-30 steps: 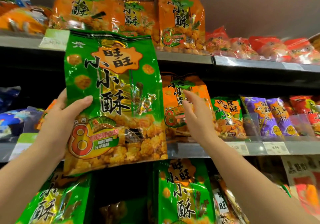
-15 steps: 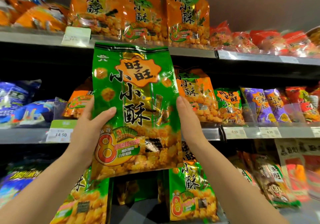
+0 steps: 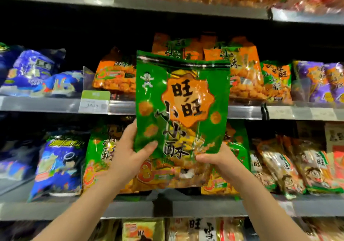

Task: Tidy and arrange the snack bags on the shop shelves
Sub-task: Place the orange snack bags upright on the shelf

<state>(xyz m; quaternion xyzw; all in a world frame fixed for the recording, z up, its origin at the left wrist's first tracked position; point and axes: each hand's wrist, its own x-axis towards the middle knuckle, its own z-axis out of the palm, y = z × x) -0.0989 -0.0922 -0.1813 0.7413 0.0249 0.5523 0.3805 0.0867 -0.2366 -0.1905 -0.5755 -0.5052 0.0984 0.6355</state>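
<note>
Large green snack bag [image 3: 182, 110], glossy and crinkled, with a dark sealed strip along the top, an orange star-shaped badge bearing bold black characters, more black characters running down the front, and a picture of golden puffed snacks with a red figure 8 near the bottom. Held upright in the air in front of the shelves, top edge overlapping the orange bags [image 3: 115, 77] on the middle shelf [image 3: 46, 104], bottom edge just above the lip of the lower shelf [image 3: 130, 209]. Gripped at the lower left edge by the left hand [image 3: 130, 157], thumb pressed across the front, fingers hidden behind. Gripped at the lower right edge by the right hand [image 3: 217, 160], thumb on the front, fingers out of sight behind the bag. Both hands below the bag's middle, one on each side, forearms rising from the bottom of the view. Behind the bag, partly hidden, another green bag [image 3: 100, 153] standing on the lower shelf. To the left, blue bags [image 3: 31, 69] on the middle shelf and a green-and-white price tag [image 3: 94, 102] clipped to its rail; to the right, purple bags [image 3: 316, 80]. Edges of the view blurred.
</note>
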